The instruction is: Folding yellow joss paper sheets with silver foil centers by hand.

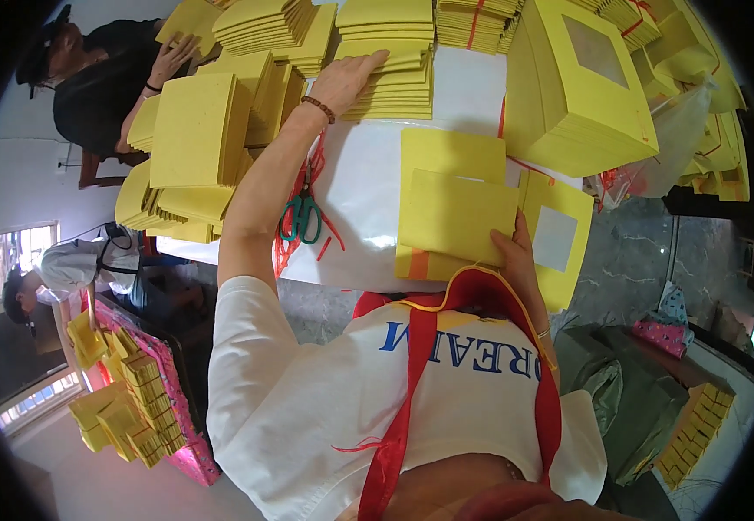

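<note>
My left hand (355, 80) reaches across the table, its outstretched fingers lying on a fanned stack of yellow paper envelopes (390, 102). The thumb side is hard to make out. Close to my body, my right hand (516, 255) grips the lower right corner of a yellow envelope (455, 211), thumb on top. Under it lie more yellow envelopes (453, 149), one with an orange strip at its lower edge. Just right of that hand is a yellow envelope with a pale window (556, 236). Scissors with green handles (301, 217) lie on red string left of the middle.
Piles of yellow envelopes (190, 130) crowd the table's left, and a tall block of them (581, 87) stands at right beside a clear plastic bag (676, 130). A co-worker's hand (174, 59) touches envelopes at far left. Another person (90, 269) works at a pink-covered table (187, 382).
</note>
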A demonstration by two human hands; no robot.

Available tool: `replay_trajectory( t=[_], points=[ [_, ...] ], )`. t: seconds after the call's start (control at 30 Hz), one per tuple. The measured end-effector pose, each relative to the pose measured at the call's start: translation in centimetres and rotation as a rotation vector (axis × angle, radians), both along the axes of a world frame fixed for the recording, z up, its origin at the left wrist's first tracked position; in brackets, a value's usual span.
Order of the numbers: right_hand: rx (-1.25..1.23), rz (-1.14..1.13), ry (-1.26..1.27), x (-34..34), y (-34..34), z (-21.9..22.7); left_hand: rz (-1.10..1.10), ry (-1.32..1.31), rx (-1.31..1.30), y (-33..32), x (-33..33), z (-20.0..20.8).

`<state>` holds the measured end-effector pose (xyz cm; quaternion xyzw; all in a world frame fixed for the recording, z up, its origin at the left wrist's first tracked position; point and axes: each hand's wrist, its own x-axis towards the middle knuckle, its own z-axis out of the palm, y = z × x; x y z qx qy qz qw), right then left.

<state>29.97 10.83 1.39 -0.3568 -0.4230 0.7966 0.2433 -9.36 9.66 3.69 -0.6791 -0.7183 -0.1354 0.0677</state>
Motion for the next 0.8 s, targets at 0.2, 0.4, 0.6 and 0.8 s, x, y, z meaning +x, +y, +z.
replay_trajectory(
  t=[0.2,0.4,0.6,0.8],
  points=[
    [0.016,0.018,-0.032,0.0,0.2,0.0,-0.044,0.135,0.011,-0.1,-0.8,-0.7],
    [0.045,0.019,-0.043,0.1,0.0,-0.5,-0.077,0.139,0.043,-0.3,-1.1,-1.4],
    [0.014,0.007,-0.037,0.1,0.1,-0.7,-0.137,0.055,0.061,-0.3,-0.4,-1.0],
    [0.025,0.026,-0.024,0.1,0.1,-0.4,-0.164,0.089,0.091,-0.5,-0.8,-1.3]
  ],
)
